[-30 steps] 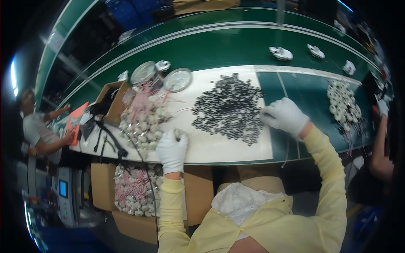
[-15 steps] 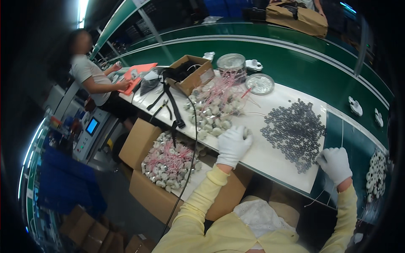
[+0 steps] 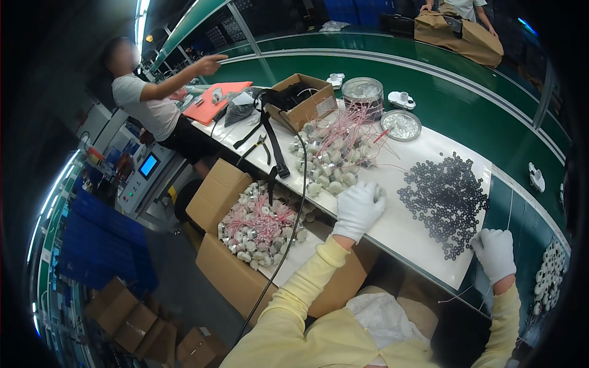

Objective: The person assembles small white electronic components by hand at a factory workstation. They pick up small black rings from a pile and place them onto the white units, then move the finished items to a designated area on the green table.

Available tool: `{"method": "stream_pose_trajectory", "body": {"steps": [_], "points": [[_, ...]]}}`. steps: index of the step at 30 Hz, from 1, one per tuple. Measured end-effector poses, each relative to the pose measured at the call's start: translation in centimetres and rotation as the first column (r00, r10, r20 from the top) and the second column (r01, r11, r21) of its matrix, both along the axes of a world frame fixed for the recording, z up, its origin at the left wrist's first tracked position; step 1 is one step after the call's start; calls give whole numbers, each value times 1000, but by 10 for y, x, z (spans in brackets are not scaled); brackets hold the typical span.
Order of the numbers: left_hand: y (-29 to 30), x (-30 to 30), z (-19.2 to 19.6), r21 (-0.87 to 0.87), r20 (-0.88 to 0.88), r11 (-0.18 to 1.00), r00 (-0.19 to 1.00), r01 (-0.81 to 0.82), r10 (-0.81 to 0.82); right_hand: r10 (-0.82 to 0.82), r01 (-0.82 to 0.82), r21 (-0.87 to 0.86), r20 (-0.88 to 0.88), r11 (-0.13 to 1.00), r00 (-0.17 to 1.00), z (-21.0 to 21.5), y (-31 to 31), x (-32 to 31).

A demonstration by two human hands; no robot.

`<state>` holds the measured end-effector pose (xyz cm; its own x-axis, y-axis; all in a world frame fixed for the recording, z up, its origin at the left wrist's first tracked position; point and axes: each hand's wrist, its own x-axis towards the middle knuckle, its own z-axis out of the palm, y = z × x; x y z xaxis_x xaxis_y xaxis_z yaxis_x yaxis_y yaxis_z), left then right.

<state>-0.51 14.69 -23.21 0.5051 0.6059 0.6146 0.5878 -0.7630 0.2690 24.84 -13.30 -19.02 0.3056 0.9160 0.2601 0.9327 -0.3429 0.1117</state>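
Note:
My left hand point(image 3: 361, 211), in a white glove, hovers at the near edge of the white table, its fingers curled in. Whatever it may hold is hidden by the glove. Just beyond it lies a heap of round whitish parts point(image 3: 331, 161) with pink wires point(image 3: 353, 126). Also gloved in white, my right hand point(image 3: 494, 254) is closed beside the right edge of a spread pile of small black rings point(image 3: 443, 199). Its fingertips are bunched, and I cannot make out anything between them. A thin pale wire point(image 3: 457, 299) hangs below that hand.
A cardboard box point(image 3: 245, 279) of wired parts stands below the table's left edge. Behind the heap are a round tin point(image 3: 363, 95), its lid point(image 3: 401, 125) and an open carton point(image 3: 307, 104). Pliers point(image 3: 257, 147) lie left. White parts point(image 3: 546, 276) line the right. A co-worker point(image 3: 147, 101) stands left.
The whole view has shifted, moving the table rightward in the picture. The co-worker has raised an arm and points across the table. My hands keep about the same places over the table.

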Motion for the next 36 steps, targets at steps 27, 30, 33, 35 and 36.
{"method": "stream_pose_trajectory", "body": {"steps": [27, 30, 33, 35, 36], "points": [[0, 1, -3, 8, -7, 998, 998, -59, 59, -135, 328, 184, -652, 927, 746, 0, -13, 4], [2, 1, -4, -22, -10, 998, 998, -58, 58, -115, 301, 201, -622, 932, 774, -4, -14, 6], [2, 2, -4, -36, -11, 998, 998, -55, 54, -107, 290, 208, -611, 934, 784, -5, -15, 8], [0, 1, -2, -28, -23, 998, 998, -60, 59, -108, 316, 211, -651, 925, 751, -2, -14, 5], [0, 1, -1, -24, -29, 998, 998, -62, 62, -105, 314, 209, -656, 926, 748, -1, -14, 5]]}}
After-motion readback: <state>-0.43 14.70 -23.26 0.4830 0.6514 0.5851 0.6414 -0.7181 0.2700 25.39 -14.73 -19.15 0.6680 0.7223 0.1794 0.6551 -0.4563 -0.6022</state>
